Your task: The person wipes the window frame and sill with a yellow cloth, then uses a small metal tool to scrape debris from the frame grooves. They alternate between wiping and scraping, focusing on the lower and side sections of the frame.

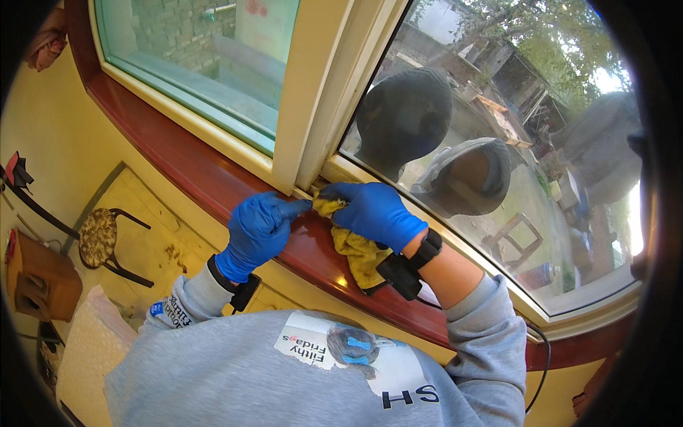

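Note:
My right hand [371, 213], in a blue rubber glove, grips a yellow cloth [358, 251] at the window's lower track. Part of the cloth is bunched at my fingertips, and the rest hangs over the dark red windowsill [315, 251]. My left hand [259, 229], gloved in blue too, is to the left with its index finger stretched to the bunched cloth; its other fingers are curled, and nothing shows in them. Just beyond both hands rises the cream window frame [315, 91]. A black device is strapped at each wrist.
A glass pane [480, 176] with reflections rises at the right, and another pane [203, 58] stands at the upper left. Below the sill, a round stool [97, 238] stands on the floor near a brown box [45, 277]. A black cable [545, 363] hangs at the lower right.

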The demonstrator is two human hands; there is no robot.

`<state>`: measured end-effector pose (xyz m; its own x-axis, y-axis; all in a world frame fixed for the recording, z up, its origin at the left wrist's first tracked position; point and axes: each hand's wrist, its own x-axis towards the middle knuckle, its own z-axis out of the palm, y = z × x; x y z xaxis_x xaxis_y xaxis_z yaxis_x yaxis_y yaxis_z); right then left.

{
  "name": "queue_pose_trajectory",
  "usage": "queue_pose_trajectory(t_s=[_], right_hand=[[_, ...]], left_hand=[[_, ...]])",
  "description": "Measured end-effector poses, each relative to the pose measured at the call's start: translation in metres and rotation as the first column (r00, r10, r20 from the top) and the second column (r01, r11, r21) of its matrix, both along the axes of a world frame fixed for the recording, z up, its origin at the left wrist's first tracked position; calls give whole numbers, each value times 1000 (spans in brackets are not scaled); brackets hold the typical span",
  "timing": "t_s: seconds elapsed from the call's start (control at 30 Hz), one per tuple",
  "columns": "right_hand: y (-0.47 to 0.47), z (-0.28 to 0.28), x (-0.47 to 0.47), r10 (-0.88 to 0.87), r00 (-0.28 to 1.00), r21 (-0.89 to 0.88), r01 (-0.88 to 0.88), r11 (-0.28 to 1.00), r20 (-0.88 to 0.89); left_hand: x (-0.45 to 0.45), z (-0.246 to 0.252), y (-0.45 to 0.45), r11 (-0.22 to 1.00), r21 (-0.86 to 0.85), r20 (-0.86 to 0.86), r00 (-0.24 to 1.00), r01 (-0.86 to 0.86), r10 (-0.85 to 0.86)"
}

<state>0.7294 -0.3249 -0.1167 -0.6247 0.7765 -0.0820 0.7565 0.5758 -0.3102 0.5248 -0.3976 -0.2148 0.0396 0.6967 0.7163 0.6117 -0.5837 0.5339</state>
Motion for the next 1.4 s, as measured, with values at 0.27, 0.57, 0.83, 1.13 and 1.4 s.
queue_pose_trajectory(t_s=[0.27,0.57,0.83,1.13,1.4], right_hand=[[8,-14,-24,-152,988,244,146,959,7],[-16,10,20,-84,992,54,89,995,-95],[-18,19,28,-273,853,-90,261,961,-444],[-43,26,36,-217,852,-311,68,948,-477],[-44,17,39,-211,860,61,269,961,-465]], left_hand=[[2,-4,2,997,72,-30,999,-38,40],[2,1,0,997,71,-35,999,-33,36],[2,19,-4,980,-142,222,970,137,-103],[25,29,19,605,-270,829,500,749,-249],[30,34,23,650,-381,756,626,658,-190]])
